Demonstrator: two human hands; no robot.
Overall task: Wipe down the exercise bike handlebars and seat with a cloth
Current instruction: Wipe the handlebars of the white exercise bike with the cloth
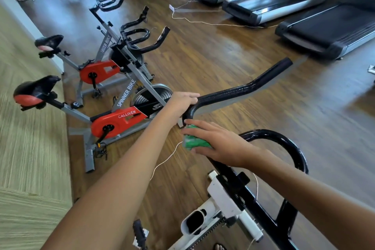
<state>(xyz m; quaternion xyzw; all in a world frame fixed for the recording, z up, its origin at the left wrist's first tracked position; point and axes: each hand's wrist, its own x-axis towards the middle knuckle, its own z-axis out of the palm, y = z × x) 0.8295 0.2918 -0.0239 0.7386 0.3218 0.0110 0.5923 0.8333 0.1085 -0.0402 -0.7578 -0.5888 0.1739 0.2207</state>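
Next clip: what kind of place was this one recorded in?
Most likely a gym or fitness room. Two red and grey spin bikes stand on a wood floor, three treadmills line the far side, and the person is wiping a third bike's black handlebar.

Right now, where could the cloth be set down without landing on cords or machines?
Bare floor between the handlebar and the treadmills. Crowded: a thin cord crosses the boards below the green cloth, and the red bikes fill the left.
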